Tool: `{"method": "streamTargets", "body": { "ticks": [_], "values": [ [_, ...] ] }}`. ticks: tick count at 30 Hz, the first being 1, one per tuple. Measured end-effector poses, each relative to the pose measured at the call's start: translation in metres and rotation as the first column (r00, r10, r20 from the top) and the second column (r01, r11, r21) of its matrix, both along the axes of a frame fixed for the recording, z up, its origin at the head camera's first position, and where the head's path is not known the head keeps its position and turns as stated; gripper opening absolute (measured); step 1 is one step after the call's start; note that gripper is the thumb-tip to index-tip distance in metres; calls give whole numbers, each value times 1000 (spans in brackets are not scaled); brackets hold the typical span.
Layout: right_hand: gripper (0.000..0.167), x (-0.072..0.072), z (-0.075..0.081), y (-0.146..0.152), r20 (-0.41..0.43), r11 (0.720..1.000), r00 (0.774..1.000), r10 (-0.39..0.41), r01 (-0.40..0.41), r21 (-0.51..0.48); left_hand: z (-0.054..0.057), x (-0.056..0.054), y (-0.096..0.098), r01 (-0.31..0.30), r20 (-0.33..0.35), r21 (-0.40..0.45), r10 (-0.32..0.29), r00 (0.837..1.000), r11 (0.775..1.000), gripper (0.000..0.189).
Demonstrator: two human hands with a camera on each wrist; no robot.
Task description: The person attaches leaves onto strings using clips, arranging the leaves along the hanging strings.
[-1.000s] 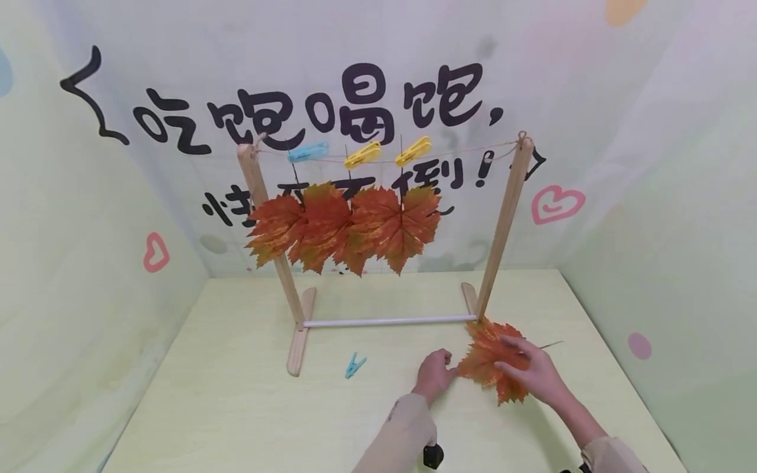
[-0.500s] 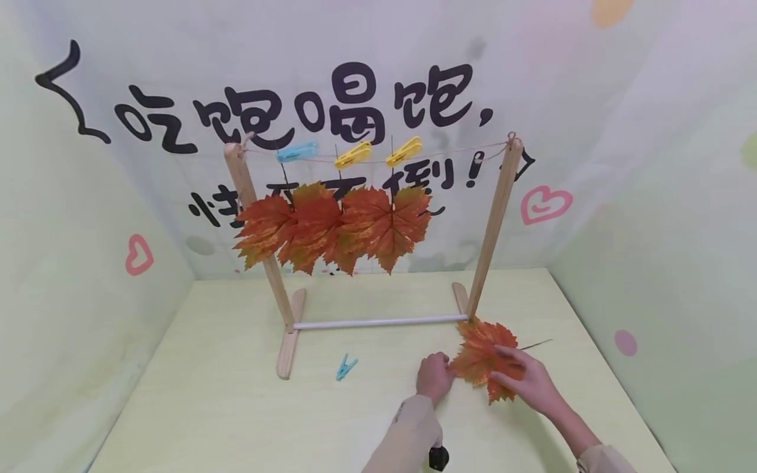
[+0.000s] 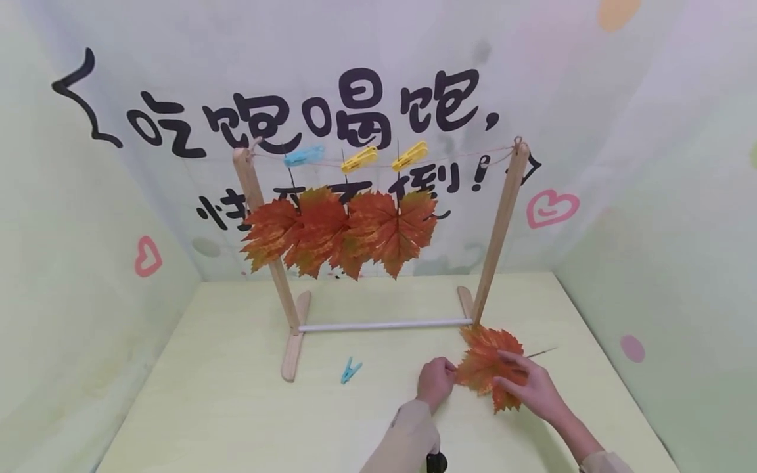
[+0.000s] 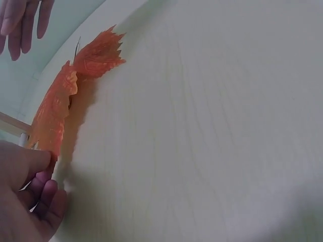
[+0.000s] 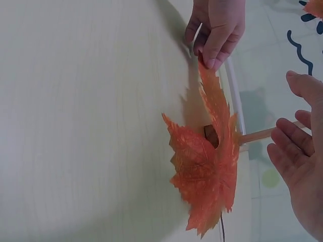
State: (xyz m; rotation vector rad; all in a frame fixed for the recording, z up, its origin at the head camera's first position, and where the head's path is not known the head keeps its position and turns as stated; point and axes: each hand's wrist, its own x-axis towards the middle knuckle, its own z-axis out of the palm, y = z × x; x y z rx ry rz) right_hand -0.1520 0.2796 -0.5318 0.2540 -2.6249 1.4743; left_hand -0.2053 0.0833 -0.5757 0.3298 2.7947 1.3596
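An orange-red artificial maple leaf [image 3: 487, 361] lies at the table's right side, its thin dark stem pointing right. My left hand [image 3: 436, 383] pinches the leaf's left tip between thumb and fingers, plain in the left wrist view, where the leaf [image 4: 50, 113] stands partly raised from the table. Over the leaf's right part is my right hand [image 3: 537, 392], thumb and fingers spread. In the right wrist view, that hand [image 5: 303, 156] is apart from the leaf [image 5: 207, 166], with nothing in its fingers.
A wooden stand [image 3: 501, 230] with a white bottom rod [image 3: 384, 325] carries a string. Orange leaves [image 3: 331, 230] hang there from one blue clothespin [image 3: 304, 156] and two yellow clothespins [image 3: 359, 159]. Another blue clothespin [image 3: 351, 370] lies on the table [image 3: 236, 401], left of my hands.
The head view shifts slightly. My left hand keeps its pinch on the leaf's tip, and my right hand stays over the leaf; little else differs.
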Motion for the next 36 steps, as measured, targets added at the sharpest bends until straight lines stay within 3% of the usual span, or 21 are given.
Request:
{"method": "streamTargets", "body": {
  "ticks": [4, 10, 19, 29, 33, 36],
  "values": [
    [50, 2, -3, -2, 18, 1000, 1000, 4, -4, -21, 0, 4, -13, 39, 10, 20, -39, 999, 999, 7],
    [47, 3, -8, -4, 2, 1000, 1000, -3, 3, -3, -8, 10, -31, 51, 59, 41, -53, 997, 998, 7],
    [50, -10, -4, -12, -24, 999, 1000, 8, -7, 40, -5, 9, -60, 15, 61, 78, -20, 998, 997, 5],
    [47, -18, -5, -20, -43, 999, 999, 17, -15, 49, 4, 8, -122, 1, 52, 23, -2, 999, 1000, 5],
    [45, -18, -10, -23, -30, 999, 999, 15, -14, 43, 10, 14, -151, 32, 50, -13, -31, 998, 999, 4],
    [43, -16, -3, -29, -31, 998, 1000, 1, 1, 55, 13, 18, -169, 61, 66, -16, -60, 996, 998, 3]
  ]
}}
